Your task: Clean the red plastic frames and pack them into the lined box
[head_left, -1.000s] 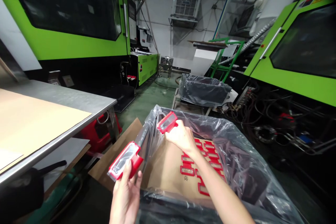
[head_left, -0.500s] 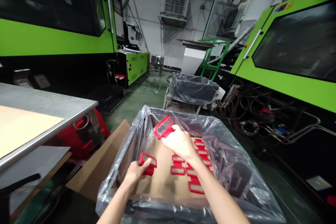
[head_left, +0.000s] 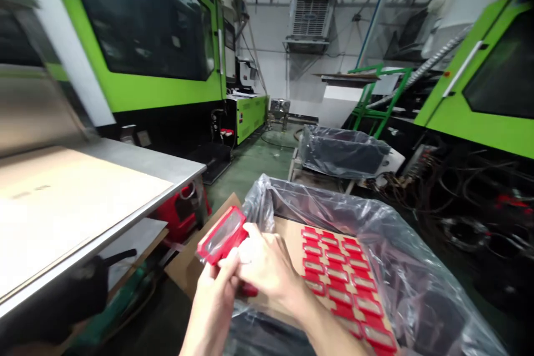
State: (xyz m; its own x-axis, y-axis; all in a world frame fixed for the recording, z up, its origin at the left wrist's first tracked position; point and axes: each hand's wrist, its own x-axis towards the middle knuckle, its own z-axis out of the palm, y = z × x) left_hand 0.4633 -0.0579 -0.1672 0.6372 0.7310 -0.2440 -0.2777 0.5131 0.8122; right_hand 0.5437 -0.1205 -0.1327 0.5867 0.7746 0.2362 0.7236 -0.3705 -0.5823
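My hands are together above the left edge of the bin. A red plastic part with a clear rectangular window [head_left: 223, 235] is tilted between them. My right hand [head_left: 269, 264] is closed on its right side, the fingertips at its edge. My left hand [head_left: 219, 295] is closed just below, its thumb pressed up near the same part. Beneath the fingers shows a bit of a second red part [head_left: 249, 289], mostly hidden by the hands. Rows of similar red parts [head_left: 337, 273] lie on a cardboard sheet [head_left: 287, 229] inside the plastic-lined bin [head_left: 354, 206].
At left stands a metal table [head_left: 167, 161] with a cardboard sheet [head_left: 104, 178] on it. Another lined bin [head_left: 342, 153] is farther ahead. Green machines [head_left: 167, 89] flank the aisle, with hoses [head_left: 442, 183] low on the right.
My view has turned left. My hands, apart over the bin with a red part each, have come together at its left edge.
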